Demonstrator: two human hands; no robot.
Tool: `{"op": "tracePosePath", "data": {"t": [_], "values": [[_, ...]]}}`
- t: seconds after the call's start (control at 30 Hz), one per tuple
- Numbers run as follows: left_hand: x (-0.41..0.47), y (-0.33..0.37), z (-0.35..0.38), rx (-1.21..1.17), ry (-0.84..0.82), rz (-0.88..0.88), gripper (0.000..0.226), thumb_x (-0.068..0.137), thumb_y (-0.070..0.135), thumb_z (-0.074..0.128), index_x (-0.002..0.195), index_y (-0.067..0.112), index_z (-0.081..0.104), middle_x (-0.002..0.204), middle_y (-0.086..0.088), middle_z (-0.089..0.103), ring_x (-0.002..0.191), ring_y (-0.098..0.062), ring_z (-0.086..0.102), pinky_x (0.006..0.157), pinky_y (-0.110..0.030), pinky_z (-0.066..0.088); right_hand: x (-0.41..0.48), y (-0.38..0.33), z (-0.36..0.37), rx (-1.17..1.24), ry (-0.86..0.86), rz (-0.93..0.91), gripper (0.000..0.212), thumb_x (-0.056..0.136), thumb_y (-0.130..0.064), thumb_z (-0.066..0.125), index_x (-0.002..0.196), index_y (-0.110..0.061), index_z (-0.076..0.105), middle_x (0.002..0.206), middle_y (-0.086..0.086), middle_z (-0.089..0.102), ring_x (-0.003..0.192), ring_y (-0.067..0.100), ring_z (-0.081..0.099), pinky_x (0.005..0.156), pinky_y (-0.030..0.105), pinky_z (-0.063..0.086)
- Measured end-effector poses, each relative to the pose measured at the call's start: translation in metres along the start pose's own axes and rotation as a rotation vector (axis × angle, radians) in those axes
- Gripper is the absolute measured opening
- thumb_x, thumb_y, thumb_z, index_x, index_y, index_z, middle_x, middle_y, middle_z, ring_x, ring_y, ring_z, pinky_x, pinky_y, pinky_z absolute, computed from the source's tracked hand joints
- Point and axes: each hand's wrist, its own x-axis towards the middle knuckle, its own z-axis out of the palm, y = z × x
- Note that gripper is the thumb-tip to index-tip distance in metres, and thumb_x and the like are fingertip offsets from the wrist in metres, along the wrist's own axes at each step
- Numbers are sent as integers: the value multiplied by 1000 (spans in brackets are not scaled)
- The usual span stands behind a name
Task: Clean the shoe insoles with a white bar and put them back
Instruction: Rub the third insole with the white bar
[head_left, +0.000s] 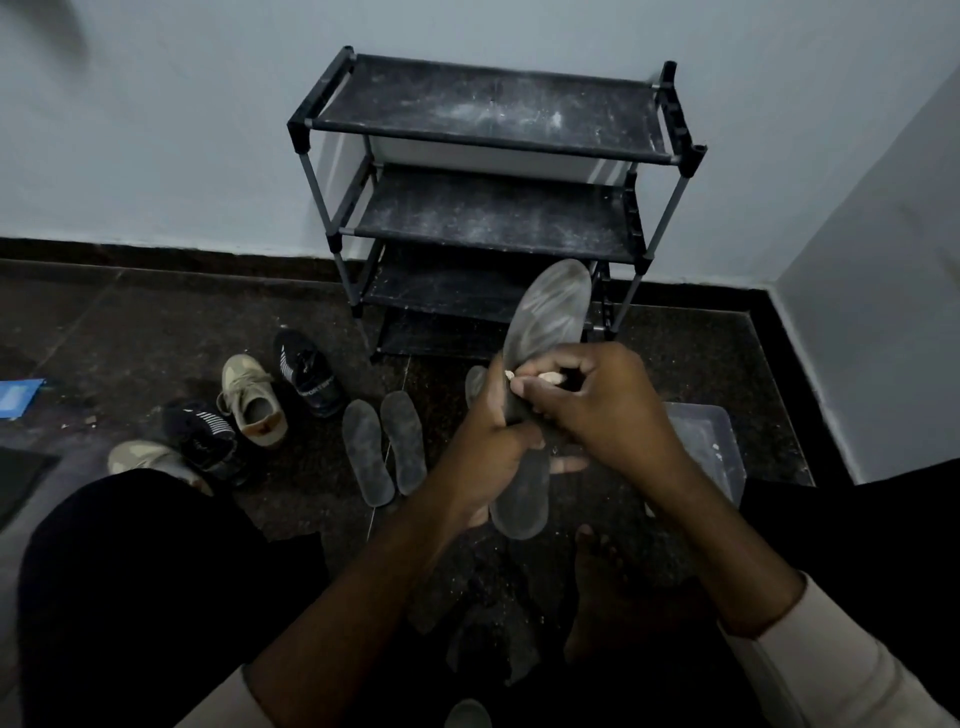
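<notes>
Scrubbing seems underway: left hand (483, 441) grips a long grey foam insole (550, 312), right hand (597, 400) pinches a small white bar (545, 376) against it; next needs firm strokes.

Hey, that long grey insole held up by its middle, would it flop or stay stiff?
Probably fairly stiff: the long grey insole stands up past the left hand gripping its middle, without drooping. Likely light: one hand carries it while the right hand holds the small white bar against it.
</notes>
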Motion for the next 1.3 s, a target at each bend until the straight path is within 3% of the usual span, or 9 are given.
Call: {"op": "tracePosePath", "data": {"t": [0.2,0.37,0.47,0.63,0.8,0.97,1.1,1.23,1.3], "values": [[-2,3,0,-48,-11,12,83,92,-25,41,140,43,45,137,2,63,112,-31,71,86,-62,59,3,2,-5,-87,49,-12,11,85,-18,80,95,-22,76,84,-14,72,81,-1,67,68,11,48],[-3,4,1,-1,-12,43,82,94,-24,39,139,45,41,124,17,70,115,-22,71,85,-58,60,0,1,0,-14,116,62,15,85,-21,81,100,-19,78,87,-14,74,81,-3,70,72,15,55],[-4,4,3,12,-21,36,83,94,-23,40,141,46,40,131,11,66,119,-23,69,85,-56,61,0,-1,1,40,152,76,14,86,-19,80,100,-17,80,90,-12,76,83,-3,71,74,18,58],[-2,4,0,32,25,46,86,94,-24,41,151,39,31,135,2,62,118,-21,69,80,-51,63,-3,-2,2,-88,26,-27,13,89,-18,78,101,-17,81,95,-8,76,86,-2,69,76,16,55],[-4,4,4,23,-32,21,80,96,-21,42,143,44,39,139,7,60,121,-23,67,85,-53,61,3,-1,0,-151,161,-60,10,89,-15,76,99,-16,81,92,-12,72,83,-9,65,76,3,45],[-4,4,0,90,38,60,86,95,-23,40,156,35,26,136,5,59,116,-13,69,77,-41,64,-5,-1,3,-131,14,-58,12,89,-15,77,100,-17,81,97,-7,75,88,-2,69,77,13,54],[-4,3,5,56,-29,23,82,97,-21,42,147,44,35,141,5,58,116,-25,70,85,-51,62,3,1,-4,-148,163,-45,9,88,-15,78,96,-17,80,93,-8,75,86,-2,68,75,6,48],[-4,3,2,119,37,68,86,93,-25,39,154,34,30,144,-3,57,123,-16,65,81,-37,62,-5,-3,1,-138,2,-112,12,88,-12,77,99,-14,81,93,-7,75,86,0,68,75,15,53],[-4,3,0,88,39,69,87,93,-24,38,150,42,34,142,1,58,122,-20,67,83,-47,63,-4,0,-3,-179,-42,-97,11,87,-13,78,97,-16,82,91,-8,75,84,0,68,74,18,54]]}}
